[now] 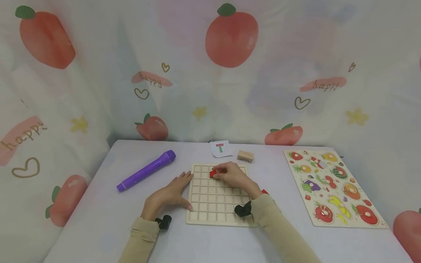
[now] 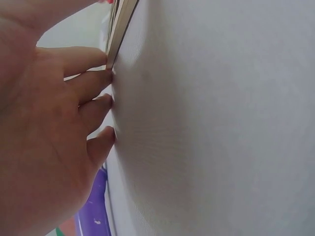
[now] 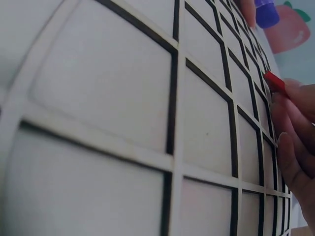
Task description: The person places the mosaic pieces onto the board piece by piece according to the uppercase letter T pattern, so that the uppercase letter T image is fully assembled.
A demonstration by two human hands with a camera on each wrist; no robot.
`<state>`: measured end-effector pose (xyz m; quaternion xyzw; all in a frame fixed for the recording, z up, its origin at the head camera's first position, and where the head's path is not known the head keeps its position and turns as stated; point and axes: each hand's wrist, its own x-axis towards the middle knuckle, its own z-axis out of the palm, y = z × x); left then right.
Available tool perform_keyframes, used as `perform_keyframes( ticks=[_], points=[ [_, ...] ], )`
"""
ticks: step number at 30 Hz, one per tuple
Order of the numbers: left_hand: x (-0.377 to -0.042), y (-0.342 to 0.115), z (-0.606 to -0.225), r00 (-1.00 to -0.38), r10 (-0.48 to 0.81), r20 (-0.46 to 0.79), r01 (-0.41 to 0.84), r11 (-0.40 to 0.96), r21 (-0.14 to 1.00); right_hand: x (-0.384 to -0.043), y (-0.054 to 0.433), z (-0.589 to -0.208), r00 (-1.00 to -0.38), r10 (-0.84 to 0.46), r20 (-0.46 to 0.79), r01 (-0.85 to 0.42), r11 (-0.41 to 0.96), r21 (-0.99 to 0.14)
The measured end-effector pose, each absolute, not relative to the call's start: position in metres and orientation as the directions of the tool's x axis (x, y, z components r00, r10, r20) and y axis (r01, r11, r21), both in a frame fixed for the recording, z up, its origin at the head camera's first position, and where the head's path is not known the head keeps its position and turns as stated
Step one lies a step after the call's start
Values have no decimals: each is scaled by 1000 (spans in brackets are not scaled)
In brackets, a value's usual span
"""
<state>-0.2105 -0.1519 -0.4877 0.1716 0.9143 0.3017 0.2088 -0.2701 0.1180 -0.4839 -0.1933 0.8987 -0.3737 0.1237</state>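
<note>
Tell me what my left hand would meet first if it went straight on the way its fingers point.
Likely the wooden grid board, at its left edge: your left hand lies right beside it. Depth is unclear, so it might slide over the top instead.

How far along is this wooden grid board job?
Done: the pale square wooden grid board lies flat, the left hand at its edge; no placed tile shows, though the right hand covers some cells. In hand: that hand pinches a small red tile at an upper cell. Remaining: probably most of the pattern on the white paper card, if that's the model; another red piece shows beside the beige right sleeve.
</note>
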Motion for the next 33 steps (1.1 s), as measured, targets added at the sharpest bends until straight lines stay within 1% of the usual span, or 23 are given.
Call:
perform_keyframes(
  ticks=[10, 14, 26, 33],
  points=[
    [-209, -152, -488, -848, 452, -277, 196, 752, 629, -269, 113, -486, -899, -433, -72, -258, 654, -711],
    [-208, -154, -486, -852, 439, -284, 177, 753, 633, -271, 111, -488, -897, -437, -68, -271, 665, -696],
    [-209, -154, -484, -851, 451, -271, 196, 750, 632, -271, 110, -489, -888, -460, -22, -325, 660, -677],
    [-209, -154, -484, -853, 445, -273, 186, 748, 637, -264, 117, -484, -915, -397, -70, -226, 649, -727]
  ],
)
